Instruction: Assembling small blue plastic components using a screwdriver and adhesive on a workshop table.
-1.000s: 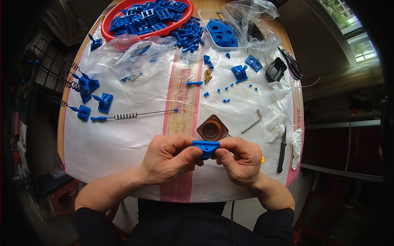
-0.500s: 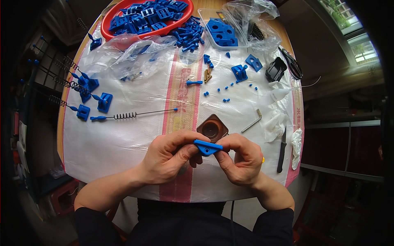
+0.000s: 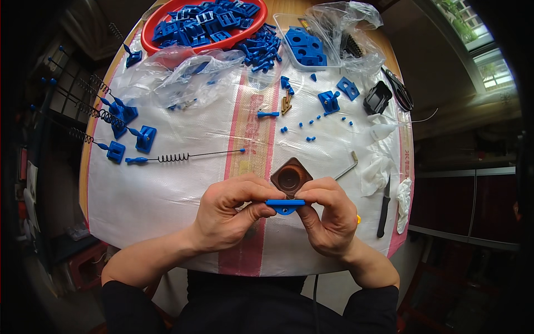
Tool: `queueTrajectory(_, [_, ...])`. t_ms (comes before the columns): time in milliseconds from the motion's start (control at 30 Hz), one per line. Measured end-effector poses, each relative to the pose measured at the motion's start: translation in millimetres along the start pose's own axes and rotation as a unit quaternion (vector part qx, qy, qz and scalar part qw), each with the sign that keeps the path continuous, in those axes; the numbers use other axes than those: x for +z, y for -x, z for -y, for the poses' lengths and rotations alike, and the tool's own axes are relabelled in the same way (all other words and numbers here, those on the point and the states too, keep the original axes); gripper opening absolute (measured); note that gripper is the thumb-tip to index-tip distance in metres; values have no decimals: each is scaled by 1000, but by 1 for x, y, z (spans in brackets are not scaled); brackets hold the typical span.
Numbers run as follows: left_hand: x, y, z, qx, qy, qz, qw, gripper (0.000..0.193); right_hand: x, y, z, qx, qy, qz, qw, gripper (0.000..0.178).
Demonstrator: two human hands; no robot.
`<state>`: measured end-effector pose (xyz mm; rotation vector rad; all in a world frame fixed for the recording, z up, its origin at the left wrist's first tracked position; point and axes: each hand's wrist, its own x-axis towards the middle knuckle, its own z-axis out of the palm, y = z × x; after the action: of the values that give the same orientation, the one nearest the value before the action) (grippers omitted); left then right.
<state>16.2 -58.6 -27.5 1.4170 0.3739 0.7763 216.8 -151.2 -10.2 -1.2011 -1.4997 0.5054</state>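
Note:
Between my two hands is a blue plastic bracket [image 3: 285, 204], a flat plate seen edge-on with a rounded lug and a hole below it. My left hand [image 3: 231, 209] pinches its left end between thumb and fingers. At the right end, my right hand [image 3: 327, 214] grips it the same way. Just beyond the fingers sits a brown square tray with a round cup [image 3: 291, 177], its near corner hidden by the hands. To the left lies a black spring wire [image 3: 174, 157] with a blue handle and a blue tip.
A red basin [image 3: 146, 42] of blue parts stands at the far left, beside a clear plastic box [image 3: 335, 58]. Brass pins [image 3: 286, 103] and small blue caps lie mid-table. On the right are a hex key [image 3: 347, 166], a knife [image 3: 383, 214] and scissors [image 3: 399, 89]. Spring assemblies [image 3: 115, 151] stand at left.
The bracket has been tilted between my fingers, so its plate now shows edge-on and its lug shows less. Both hands keep their grip. The whole view has shifted slightly.

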Motion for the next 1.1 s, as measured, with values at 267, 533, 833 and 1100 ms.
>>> queueTrajectory(267, [0,1,-4,25,-76,-22,997,28,-2,6,-4,0,-36,22,999,26])
queueTrajectory(533, [1,-1,-7,66,-99,-25,993,31,-1,3,-4,-35,-15,13,999,29])
queueTrajectory(833, [2,-3,-3,135,-102,-29,985,29,-7,-3,-4,-107,19,16,994,40])
queueTrajectory(1100, [0,0,0,120,-90,-21,989,25,-4,-2,-6,-86,-7,18,996,37])
